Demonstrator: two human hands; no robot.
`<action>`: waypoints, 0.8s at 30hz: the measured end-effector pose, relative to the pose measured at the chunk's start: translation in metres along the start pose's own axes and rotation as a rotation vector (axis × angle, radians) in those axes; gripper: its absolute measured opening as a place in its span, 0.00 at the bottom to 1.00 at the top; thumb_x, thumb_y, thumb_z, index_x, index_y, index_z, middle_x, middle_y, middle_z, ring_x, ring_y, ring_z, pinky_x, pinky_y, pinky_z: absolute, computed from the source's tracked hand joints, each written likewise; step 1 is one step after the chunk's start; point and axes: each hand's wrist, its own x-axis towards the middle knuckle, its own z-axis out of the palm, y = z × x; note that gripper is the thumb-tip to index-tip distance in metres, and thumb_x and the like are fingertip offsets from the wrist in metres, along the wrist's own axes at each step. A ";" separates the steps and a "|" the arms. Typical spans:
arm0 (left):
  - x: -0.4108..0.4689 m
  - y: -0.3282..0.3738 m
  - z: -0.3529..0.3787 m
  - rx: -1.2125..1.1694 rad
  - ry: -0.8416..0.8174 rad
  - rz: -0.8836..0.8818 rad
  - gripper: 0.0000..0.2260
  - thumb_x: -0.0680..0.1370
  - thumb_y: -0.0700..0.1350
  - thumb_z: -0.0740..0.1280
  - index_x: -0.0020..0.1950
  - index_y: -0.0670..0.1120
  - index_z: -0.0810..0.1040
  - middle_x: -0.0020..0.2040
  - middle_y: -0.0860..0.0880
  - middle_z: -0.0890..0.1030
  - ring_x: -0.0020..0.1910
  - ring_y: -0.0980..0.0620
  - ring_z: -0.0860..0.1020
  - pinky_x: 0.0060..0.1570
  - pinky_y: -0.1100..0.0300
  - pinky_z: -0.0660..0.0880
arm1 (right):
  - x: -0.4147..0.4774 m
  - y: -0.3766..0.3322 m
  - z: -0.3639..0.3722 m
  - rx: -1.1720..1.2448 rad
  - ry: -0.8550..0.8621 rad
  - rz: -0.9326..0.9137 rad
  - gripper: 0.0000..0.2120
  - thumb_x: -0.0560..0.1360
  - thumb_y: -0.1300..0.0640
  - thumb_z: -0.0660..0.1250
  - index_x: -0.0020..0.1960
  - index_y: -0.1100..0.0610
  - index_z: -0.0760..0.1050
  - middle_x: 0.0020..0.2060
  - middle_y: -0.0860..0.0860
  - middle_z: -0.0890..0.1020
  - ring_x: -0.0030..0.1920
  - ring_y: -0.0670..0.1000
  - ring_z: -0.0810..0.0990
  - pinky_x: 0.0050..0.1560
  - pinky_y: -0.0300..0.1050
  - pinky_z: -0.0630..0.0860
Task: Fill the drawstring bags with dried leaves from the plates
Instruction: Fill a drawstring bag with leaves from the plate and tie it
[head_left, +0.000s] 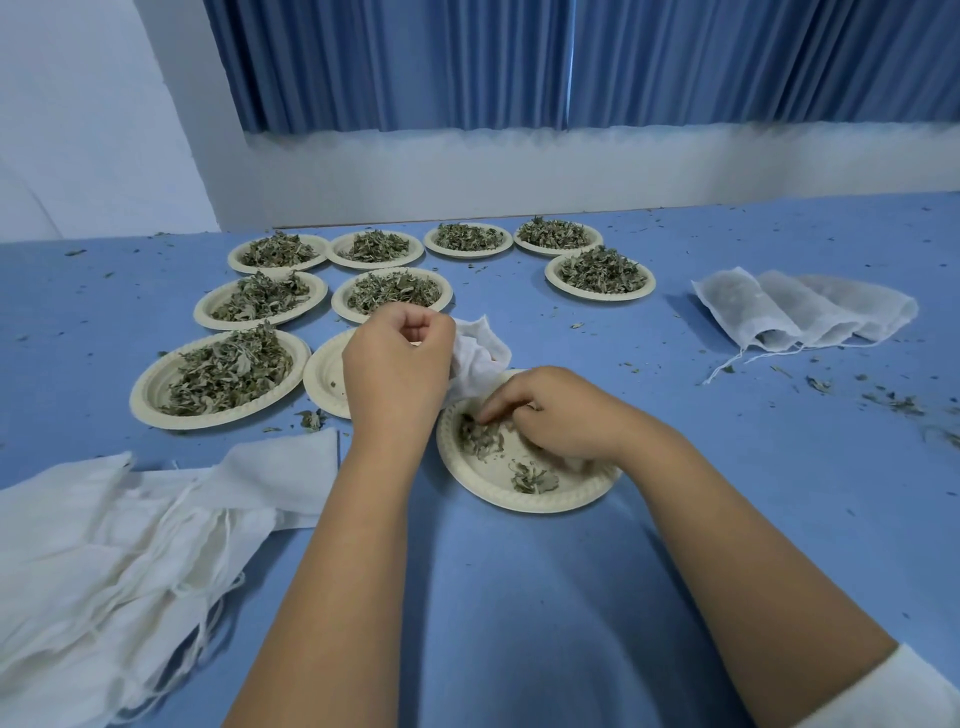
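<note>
My left hand grips the rim of a white drawstring bag, holding it up at the far edge of the near paper plate. On this plate lie a few dried leaves. My right hand rests in the plate with its fingers curled over a small clump of leaves. Behind my left hand sits an almost bare plate. Several plates heaped with dried leaves stand further back and to the left.
A heap of flat white bags with strings lies at the near left. Filled bags lie at the right. Leaf crumbs are scattered over the blue table, with a blue curtain and a white wall behind.
</note>
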 end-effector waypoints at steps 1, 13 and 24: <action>0.000 0.000 0.000 0.000 0.000 0.002 0.05 0.75 0.43 0.65 0.44 0.47 0.81 0.36 0.51 0.81 0.37 0.50 0.79 0.41 0.57 0.75 | -0.001 0.000 -0.001 0.062 0.006 0.002 0.24 0.74 0.69 0.55 0.50 0.46 0.83 0.50 0.41 0.83 0.55 0.45 0.81 0.59 0.40 0.75; -0.001 0.000 0.000 0.000 -0.014 -0.001 0.04 0.74 0.44 0.66 0.43 0.48 0.80 0.34 0.52 0.81 0.36 0.50 0.80 0.42 0.56 0.77 | -0.007 0.000 -0.010 0.006 -0.009 -0.037 0.27 0.73 0.70 0.53 0.45 0.42 0.83 0.49 0.39 0.83 0.52 0.51 0.81 0.57 0.49 0.77; -0.002 0.000 0.001 0.004 -0.023 0.008 0.04 0.75 0.44 0.66 0.43 0.49 0.80 0.36 0.53 0.81 0.35 0.52 0.80 0.37 0.61 0.73 | -0.008 0.003 -0.012 -0.030 -0.069 0.117 0.18 0.78 0.67 0.55 0.50 0.51 0.80 0.48 0.52 0.82 0.45 0.51 0.82 0.48 0.45 0.79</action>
